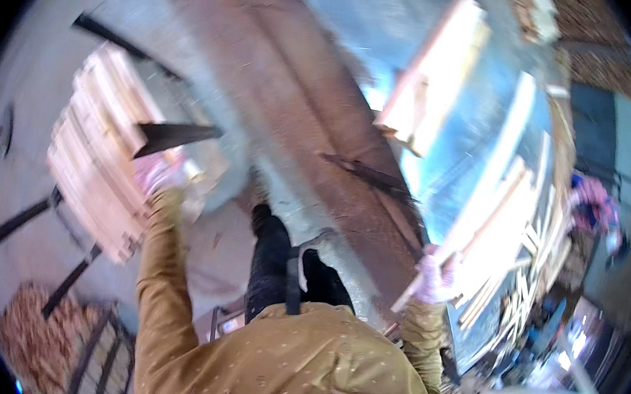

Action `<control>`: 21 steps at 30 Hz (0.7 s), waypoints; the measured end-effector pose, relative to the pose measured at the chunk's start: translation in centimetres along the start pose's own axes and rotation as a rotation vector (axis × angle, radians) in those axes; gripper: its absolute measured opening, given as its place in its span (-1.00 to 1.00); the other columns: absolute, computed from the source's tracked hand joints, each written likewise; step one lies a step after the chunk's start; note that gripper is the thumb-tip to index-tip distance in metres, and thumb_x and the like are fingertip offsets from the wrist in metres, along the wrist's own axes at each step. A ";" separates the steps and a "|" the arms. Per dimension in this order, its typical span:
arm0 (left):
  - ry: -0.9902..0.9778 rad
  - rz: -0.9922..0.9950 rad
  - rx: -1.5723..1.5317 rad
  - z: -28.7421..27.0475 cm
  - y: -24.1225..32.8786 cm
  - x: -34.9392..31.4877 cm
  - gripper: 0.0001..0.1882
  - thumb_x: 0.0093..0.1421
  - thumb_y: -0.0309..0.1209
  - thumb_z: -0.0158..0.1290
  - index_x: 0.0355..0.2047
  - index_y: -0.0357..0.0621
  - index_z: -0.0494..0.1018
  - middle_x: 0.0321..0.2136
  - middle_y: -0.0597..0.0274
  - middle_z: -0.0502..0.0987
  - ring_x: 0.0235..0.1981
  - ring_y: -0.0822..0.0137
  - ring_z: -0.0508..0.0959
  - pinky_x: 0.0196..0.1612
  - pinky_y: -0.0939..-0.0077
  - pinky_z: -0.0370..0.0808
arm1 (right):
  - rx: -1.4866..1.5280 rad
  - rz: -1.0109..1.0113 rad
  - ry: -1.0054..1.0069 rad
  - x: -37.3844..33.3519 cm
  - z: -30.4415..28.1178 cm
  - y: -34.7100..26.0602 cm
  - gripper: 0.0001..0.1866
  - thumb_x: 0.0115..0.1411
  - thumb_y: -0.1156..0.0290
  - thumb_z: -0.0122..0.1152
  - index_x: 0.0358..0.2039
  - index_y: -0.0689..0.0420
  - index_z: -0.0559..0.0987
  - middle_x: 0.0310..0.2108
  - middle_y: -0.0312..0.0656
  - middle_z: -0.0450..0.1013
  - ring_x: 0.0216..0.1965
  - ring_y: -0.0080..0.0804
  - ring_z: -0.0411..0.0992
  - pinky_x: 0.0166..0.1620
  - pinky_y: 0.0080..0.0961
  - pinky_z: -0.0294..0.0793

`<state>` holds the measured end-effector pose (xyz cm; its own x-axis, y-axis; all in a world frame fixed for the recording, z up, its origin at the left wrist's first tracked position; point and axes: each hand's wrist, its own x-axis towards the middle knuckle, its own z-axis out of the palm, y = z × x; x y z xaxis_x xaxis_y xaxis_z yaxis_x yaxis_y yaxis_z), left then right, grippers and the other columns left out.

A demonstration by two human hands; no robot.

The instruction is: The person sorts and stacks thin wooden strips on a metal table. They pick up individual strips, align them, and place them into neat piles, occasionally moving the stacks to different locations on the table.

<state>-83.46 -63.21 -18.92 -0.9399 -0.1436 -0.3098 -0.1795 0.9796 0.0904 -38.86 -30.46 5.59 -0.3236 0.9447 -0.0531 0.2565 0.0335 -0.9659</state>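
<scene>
My right hand [436,277], in a pale pink glove, is closed round the near end of a long pale wooden strip [492,164]. The strip slants up and away to the right over a shiny blue-grey table [448,179]. My left hand [160,173], gloved alike, is at the right edge of a stack of wooden strips [102,152] laid side by side on a dark metal stand [26,217]. Motion blurs its fingers, so whether it grips a strip is unclear. A dark flat metal piece [174,138] juts out just above it.
A rusty brown metal beam [288,82] runs diagonally between stand and table. Another bundle of boards [435,76] lies on the table's far part, with loose thin strips [521,290] at right. Wood scraps [37,334] are heaped at lower left. A person in pink [596,206] is at far right.
</scene>
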 end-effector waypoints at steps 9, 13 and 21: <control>0.196 -0.403 -0.238 0.8 -3.2 -0.7 0.32 -0.08 0.42 0.11 0.41 -0.27 -0.14 0.42 -0.22 -0.17 0.46 0.04 -0.21 0.45 0.23 -0.17 | -0.259 0.154 0.031 -2.5 -10.4 6.3 -0.49 0.18 0.22 0.27 0.06 0.21 0.39 -0.25 -0.23 0.43 -0.39 -0.55 0.36 -0.39 -0.62 0.38; -0.130 -0.395 -0.434 -3.9 -0.7 -2.0 0.20 0.03 0.16 0.20 0.40 -0.30 -0.19 0.36 -0.26 0.00 0.41 -0.10 0.00 0.41 0.27 0.02 | -0.271 0.178 0.030 -3.1 -6.7 2.0 -0.48 0.17 0.21 0.29 0.04 0.19 0.38 -0.30 -0.30 0.41 -0.48 -0.66 0.25 -0.42 -0.68 0.34; -0.122 -0.376 -0.380 -7.0 -2.2 -0.8 0.14 0.08 -0.09 0.23 0.41 -0.25 -0.28 0.30 -0.36 0.11 0.31 -0.12 0.22 0.35 0.26 0.21 | -0.269 -0.003 -0.156 0.0 1.1 0.2 -0.37 0.17 0.30 0.30 0.18 0.26 0.30 -0.22 -0.22 0.41 -0.35 -0.58 0.28 -0.27 -0.65 0.34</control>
<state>-84.35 -66.20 -12.29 -0.7542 -0.4345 -0.4922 -0.6101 0.7410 0.2807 -39.80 -30.77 5.14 -0.4553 0.8837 -0.1088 0.4808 0.1411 -0.8654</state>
